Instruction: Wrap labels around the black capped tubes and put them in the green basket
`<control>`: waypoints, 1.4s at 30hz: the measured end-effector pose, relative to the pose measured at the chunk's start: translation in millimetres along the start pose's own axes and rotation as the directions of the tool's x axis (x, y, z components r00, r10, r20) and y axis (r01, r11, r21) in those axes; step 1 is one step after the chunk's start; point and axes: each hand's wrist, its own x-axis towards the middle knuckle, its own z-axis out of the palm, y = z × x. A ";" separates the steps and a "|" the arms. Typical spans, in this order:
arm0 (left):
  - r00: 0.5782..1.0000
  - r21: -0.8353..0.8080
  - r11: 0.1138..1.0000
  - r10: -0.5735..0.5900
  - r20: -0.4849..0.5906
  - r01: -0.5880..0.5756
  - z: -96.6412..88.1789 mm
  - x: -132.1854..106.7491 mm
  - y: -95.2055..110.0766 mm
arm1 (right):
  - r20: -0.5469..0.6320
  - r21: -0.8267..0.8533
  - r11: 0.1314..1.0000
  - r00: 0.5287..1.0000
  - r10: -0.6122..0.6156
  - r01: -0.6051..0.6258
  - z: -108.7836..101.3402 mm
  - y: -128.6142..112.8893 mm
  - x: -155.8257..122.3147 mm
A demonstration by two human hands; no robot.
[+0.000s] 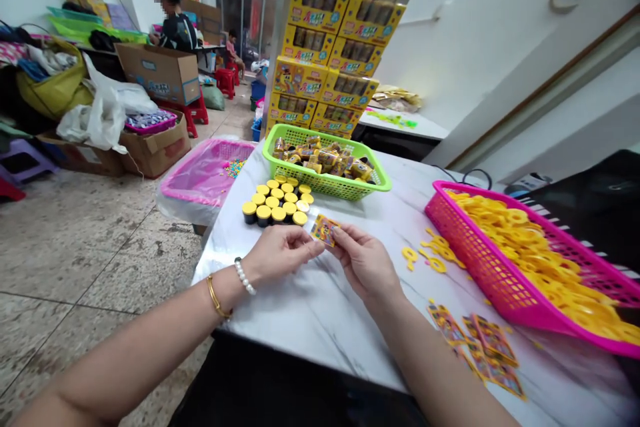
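Over the white marbled table, my right hand (369,261) pinches a small yellow printed label (325,230) between thumb and fingers. My left hand (284,252), with its fingers closed together, is beside the label's lower left corner; whatever its fingertips hold is hidden. Just beyond the hands stand rows of small dark jars with yellow lids (276,203). Behind these is a green basket (327,185) of small yellow-wrapped containers. More printed labels (493,347) lie in loose piles by my right forearm.
At the right, a pink basket (505,293) brims with yellow plastic ring-shaped pieces, and several (434,255) lie beside it. Stacked yellow display boxes (320,87) rise behind the green basket. Left of the table stands a plastic-lined pink tub (200,173). A person (175,27) sits farther back.
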 end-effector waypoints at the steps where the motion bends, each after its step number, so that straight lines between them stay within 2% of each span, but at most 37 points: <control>1: 1.000 -0.001 1.000 -0.008 -0.020 0.008 0.3 1.8 -2.6 | -0.007 0.008 1.000 1.000 0.004 -0.004 2.4 0.8 -2.2; 4: 0.997 -0.012 1.000 -0.007 -0.075 0.006 -1.0 7.0 -8.0 | 0.069 -0.083 0.993 0.994 0.090 -0.084 7.1 -0.4 -7.7; 7: 1.000 0.039 0.999 0.013 0.016 -0.014 -3.1 8.9 -8.3 | 0.212 -0.291 0.950 0.961 0.176 -0.110 5.3 -5.9 -9.3; 9: 0.999 0.057 0.998 0.036 0.016 -0.037 -3.6 8.2 -6.0 | 0.247 -0.356 0.930 0.951 0.184 -0.087 3.0 -8.0 -8.8; 11: 0.992 0.039 0.997 0.075 -0.099 -0.072 -3.5 6.2 -2.5 | 0.196 -0.337 0.940 0.972 0.133 -0.061 2.4 -7.0 -7.8; 14: 0.950 -0.029 0.985 0.155 -0.269 -0.169 -1.2 0.7 2.6 | 0.054 -0.271 0.963 0.998 0.027 -0.012 4.1 -1.6 -5.4; 17: 0.931 -0.067 0.970 0.202 -0.304 -0.232 3.5 -5.3 4.0 | -0.041 -0.219 0.976 0.999 -0.029 0.019 5.3 3.1 -2.5; 19: 0.934 -0.058 0.972 0.202 -0.293 -0.228 6.6 -7.3 2.8 | -0.073 -0.188 0.981 0.996 -0.052 0.037 4.8 5.0 -1.3; 23: 0.950 -0.028 0.985 0.154 -0.272 -0.167 8.5 -5.9 1.5 | -0.092 -0.186 0.978 0.989 -0.115 0.097 2.0 8.5 -1.6; 26: 0.960 -0.045 0.994 0.087 -0.265 -0.102 6.7 -3.5 4.2 | -0.078 -0.256 0.954 0.981 -0.180 0.155 1.7 9.4 -4.5; 31: 0.957 -0.175 0.984 -0.064 -0.282 0.014 2.2 -0.8 8.0 | -0.028 -0.435 0.872 0.964 -0.264 0.226 9.1 3.7 -12.2; 33: 0.959 -0.232 0.971 -0.124 -0.256 0.064 0.5 0.0 7.6 | -0.022 -0.459 0.855 0.959 -0.282 0.241 11.7 2.7 -14.1; 36: 0.968 -0.262 0.960 -0.154 -0.198 0.099 -1.7 1.1 6.2 | 0.024 -0.486 0.837 0.961 -0.274 0.251 12.5 6.5 -14.8; 38: 0.960 -0.263 0.960 -0.160 -0.229 0.097 -3.0 2.1 5.0 | 0.078 -0.511 0.816 0.960 -0.268 0.269 11.0 11.9 -13.9; 40: 0.940 -0.250 0.965 -0.155 -0.304 0.078 -4.4 3.2 3.6 | 0.124 -0.544 0.782 0.950 -0.285 0.306 8.5 17.3 -11.3; 42: 0.915 -0.217 0.976 -0.118 -0.386 0.034 -6.6 4.4 2.3 | 0.138 -0.594 0.713 0.920 -0.366 0.372 5.9 20.5 -6.2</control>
